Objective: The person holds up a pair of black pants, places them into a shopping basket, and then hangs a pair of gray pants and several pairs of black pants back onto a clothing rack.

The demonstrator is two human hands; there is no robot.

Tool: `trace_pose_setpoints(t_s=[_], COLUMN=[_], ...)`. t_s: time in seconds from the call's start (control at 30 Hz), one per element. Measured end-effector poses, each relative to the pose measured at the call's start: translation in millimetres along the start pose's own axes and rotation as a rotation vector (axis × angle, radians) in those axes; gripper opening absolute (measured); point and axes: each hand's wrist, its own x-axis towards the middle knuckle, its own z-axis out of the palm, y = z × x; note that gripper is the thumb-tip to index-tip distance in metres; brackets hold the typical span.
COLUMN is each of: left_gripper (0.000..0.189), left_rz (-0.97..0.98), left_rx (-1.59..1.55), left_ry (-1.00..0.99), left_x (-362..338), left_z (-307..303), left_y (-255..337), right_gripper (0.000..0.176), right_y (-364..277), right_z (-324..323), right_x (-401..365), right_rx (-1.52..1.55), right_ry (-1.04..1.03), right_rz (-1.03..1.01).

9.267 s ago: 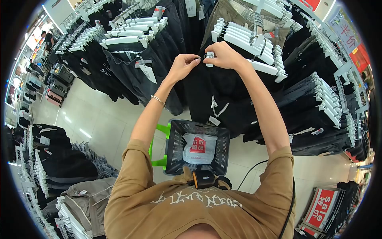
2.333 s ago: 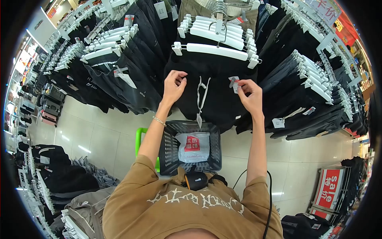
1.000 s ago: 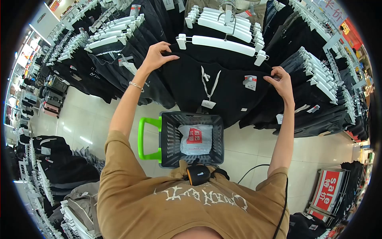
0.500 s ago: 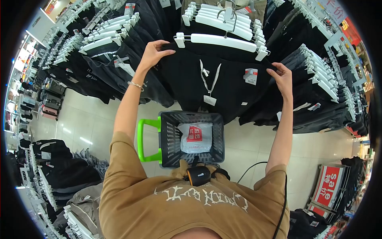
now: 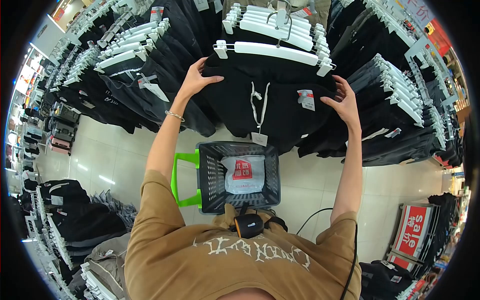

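Observation:
Black drawstring pants (image 5: 280, 115) hang from a white clip hanger (image 5: 275, 51) in front of me. A white drawcord (image 5: 259, 107) with a small tag dangles at the middle of the waist, and a red-and-white price tag (image 5: 306, 100) is on the right part. My left hand (image 5: 199, 80) grips the left side of the waist, thumb in front and fingers behind the cloth. On the opposite side, my right hand (image 5: 345, 104) holds the other edge of the waist the same way, its fingertips partly hidden by the fabric.
Below the pants stands a dark basket (image 5: 200, 172) with a green handle (image 5: 175, 185) and a white plastic bag (image 5: 243, 175) inside. Racks of dark clothes (image 5: 165, 95) flank both sides. A red sale sign (image 5: 412, 230) stands at lower right. A black cable (image 5: 312, 220) runs beside my waist.
The waist front has been drawn lower and toward me, folding the top of the pants. My right hand has shifted left and slightly down; both hands still hold the cloth.

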Motion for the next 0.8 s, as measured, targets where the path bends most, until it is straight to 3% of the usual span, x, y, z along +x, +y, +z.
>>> trace_pose_setpoints(t_s=[0.1,0.27,0.6,0.7,0.8], left_gripper=[0.071,0.074,0.081,0.083,0.076], left_rz=[-0.046,-0.032,-0.091,0.035,-0.007], left_rx=[-0.107,0.076,0.141,0.213,0.351], left_ry=[-0.02,0.04,0.16,0.253,0.391], left_x=[-9,-12,-19,-35,-93], left_z=[7,4,4,-1,-11], left_y=[1,-7,3,13,36], right_gripper=[0.076,0.082,0.083,0.087,0.074], right_y=[8,18,18,20,44], right_z=[5,10,8,11,26], right_x=[-4,-10,-19,-44,-95], right_rx=[-0.001,0.031,0.031,0.09,0.203], right_ry=[-0.009,-0.008,-0.019,0.133,0.278], right_rz=[0.002,0.036,0.033,0.05,0.044])
